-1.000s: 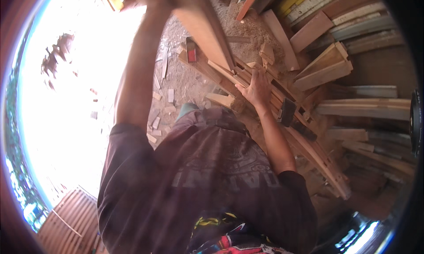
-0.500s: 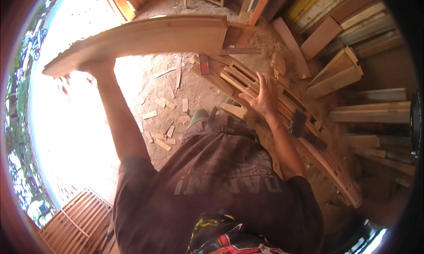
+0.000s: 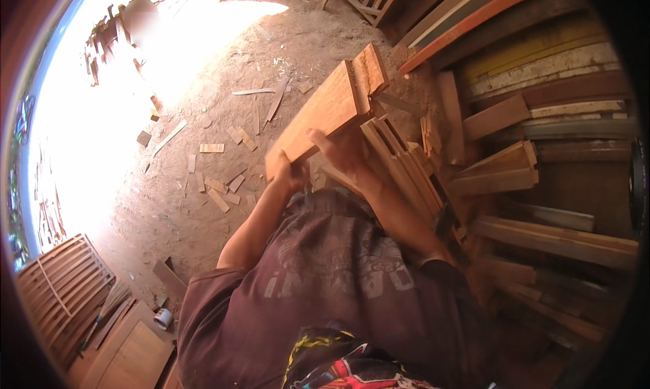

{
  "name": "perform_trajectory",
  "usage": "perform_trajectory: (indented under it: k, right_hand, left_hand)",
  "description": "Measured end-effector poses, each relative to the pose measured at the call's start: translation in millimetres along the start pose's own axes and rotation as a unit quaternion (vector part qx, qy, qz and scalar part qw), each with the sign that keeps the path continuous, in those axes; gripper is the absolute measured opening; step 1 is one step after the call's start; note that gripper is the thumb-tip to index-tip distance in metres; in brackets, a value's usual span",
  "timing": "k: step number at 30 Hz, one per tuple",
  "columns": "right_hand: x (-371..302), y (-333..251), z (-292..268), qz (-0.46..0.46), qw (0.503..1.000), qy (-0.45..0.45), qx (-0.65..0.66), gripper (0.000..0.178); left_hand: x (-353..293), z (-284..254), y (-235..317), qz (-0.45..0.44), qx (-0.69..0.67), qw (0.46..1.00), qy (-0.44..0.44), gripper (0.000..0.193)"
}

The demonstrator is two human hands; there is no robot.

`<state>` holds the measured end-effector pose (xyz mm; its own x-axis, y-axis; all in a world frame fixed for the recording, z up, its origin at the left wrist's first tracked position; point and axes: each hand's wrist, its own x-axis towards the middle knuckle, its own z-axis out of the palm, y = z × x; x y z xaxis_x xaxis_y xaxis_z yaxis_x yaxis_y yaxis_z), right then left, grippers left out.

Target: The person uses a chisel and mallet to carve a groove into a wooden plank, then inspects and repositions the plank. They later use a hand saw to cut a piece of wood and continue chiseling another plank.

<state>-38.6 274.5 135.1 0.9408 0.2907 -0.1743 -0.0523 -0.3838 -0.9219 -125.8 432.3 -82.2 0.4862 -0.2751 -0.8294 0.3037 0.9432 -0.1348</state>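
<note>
A thick wooden board [image 3: 321, 118] with a stepped far end slants up in front of me, its near end close to my waist. My left hand [image 3: 291, 176] is closed round that near end, thumb on the face. My right hand [image 3: 342, 153] grips the board's right side, thumb over the face; its other fingers are partly hidden. Just right of the board lie long slotted timbers [image 3: 406, 169]. A dark object [image 3: 445, 221] sits on them beside my right forearm, too blurred to name.
Wood offcuts [image 3: 218, 185] litter the dirt floor to the left. Stacked planks [image 3: 555, 236] line the right side. A slatted wooden panel [image 3: 64, 281], a broom [image 3: 112, 299] and a small can [image 3: 162, 318] lie at lower left. A slatted wooden frame [image 3: 362, 0] stands at the far side.
The board has come from the far left, held by my left hand alone, in close to my body. My right hand has left the slotted timbers and taken hold of it. My view has turned.
</note>
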Motion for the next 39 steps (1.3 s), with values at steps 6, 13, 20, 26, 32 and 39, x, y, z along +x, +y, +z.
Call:
perform_trajectory:
  k: [6, 13, 20, 26, 32, 39]
  right_hand:
    - [19.4, -6.2, -21.4, 0.065, 0.994, -0.003, -0.089, 0.058]
    - [18.2, -35.6, -28.8, 0.012, 0.991, -0.052, -0.127, 0.068]
    - [34.8, -91.9, -28.3, 0.011, 0.989, -0.051, -0.142, 0.060]
    - [71.6, -108.4, -22.0, 0.033, 0.976, -0.052, -0.207, 0.056]
    - [95.3, -92.3, 5.0, 0.037, 0.967, -0.050, -0.247, 0.057]
    - [114.6, -93.3, 30.8, 0.062, 0.957, -0.097, -0.266, 0.060]
  left_hand:
    - [-49.1, 12.7, -9.2, 0.088, 0.508, 0.850, 0.108, 0.065]
    - [-16.5, 91.4, 3.5, 0.390, 0.506, 0.769, -0.027, 0.082]
    - [22.0, 126.6, -1.2, 0.364, 0.448, 0.805, -0.140, 0.098]
    - [11.2, 149.9, 0.1, 0.235, 0.422, 0.868, -0.113, 0.081]
    - [18.0, 144.2, 12.0, 0.334, 0.409, 0.839, -0.132, 0.077]
    - [20.8, 128.4, 34.5, 0.280, 0.373, 0.870, -0.163, 0.062]
